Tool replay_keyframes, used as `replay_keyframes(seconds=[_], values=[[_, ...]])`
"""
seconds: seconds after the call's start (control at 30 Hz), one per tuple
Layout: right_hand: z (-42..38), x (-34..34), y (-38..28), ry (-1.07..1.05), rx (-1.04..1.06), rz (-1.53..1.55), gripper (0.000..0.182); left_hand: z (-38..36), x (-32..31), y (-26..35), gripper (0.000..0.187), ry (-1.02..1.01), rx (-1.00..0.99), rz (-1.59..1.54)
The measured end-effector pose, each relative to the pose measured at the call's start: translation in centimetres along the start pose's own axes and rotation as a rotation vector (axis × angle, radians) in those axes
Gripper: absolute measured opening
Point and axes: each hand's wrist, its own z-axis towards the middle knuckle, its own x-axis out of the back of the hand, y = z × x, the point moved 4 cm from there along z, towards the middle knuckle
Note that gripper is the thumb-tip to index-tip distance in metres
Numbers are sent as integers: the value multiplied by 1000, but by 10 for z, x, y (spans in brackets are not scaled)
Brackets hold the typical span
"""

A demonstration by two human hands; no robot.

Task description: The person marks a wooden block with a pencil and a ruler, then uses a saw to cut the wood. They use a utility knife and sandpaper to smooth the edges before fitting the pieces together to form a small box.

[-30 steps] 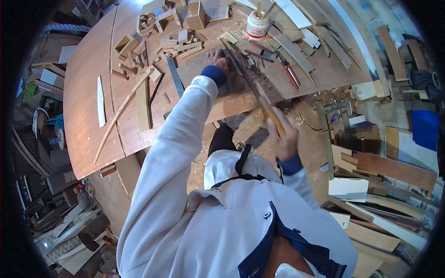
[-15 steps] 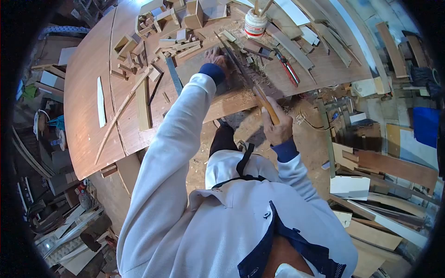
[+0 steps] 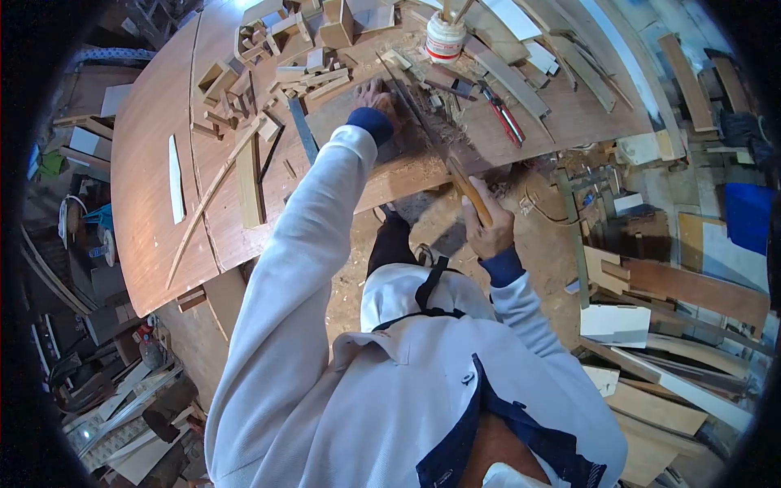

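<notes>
My left hand [image 3: 375,98] lies on a dull brown board [image 3: 329,115] on the workbench, fingers stretched forward and partly hidden by the cuff and wrist. In my right hand [image 3: 490,226], at the bench's front edge, is what looks like a hand saw [image 3: 420,120]. My fingers wrap its slim wooden handle [image 3: 469,192]. The long, narrow dark blade points away across the bench, just right of my left hand. Its teeth and exact contact with the wood cannot be made out. Sawdust and shavings [image 3: 452,122] lie beside the blade.
Behind my hands stand a white glue tub [image 3: 446,39] with sticks in it and small wooden blocks [image 3: 220,80]. A red-and-black tool [image 3: 503,118] rests to the right. A long thin strip [image 3: 218,189] crosses the left side. Offcuts [image 3: 667,281] are piled beyond the right edge.
My right hand and the saw have shifted very slightly, and the blade looks thinner, turned more edge-on. My left hand has moved a little to the left.
</notes>
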Motion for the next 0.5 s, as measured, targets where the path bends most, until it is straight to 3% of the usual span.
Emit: replay_keyframes(seconds=[0.17, 0.5], values=[[-42, 15, 14, 74, 48, 47, 34, 8, -14, -8, 42, 2, -6, 15], [-17, 17, 2, 50, 104, 6, 35, -1, -4, -3, 30, 117, -38, 12]])
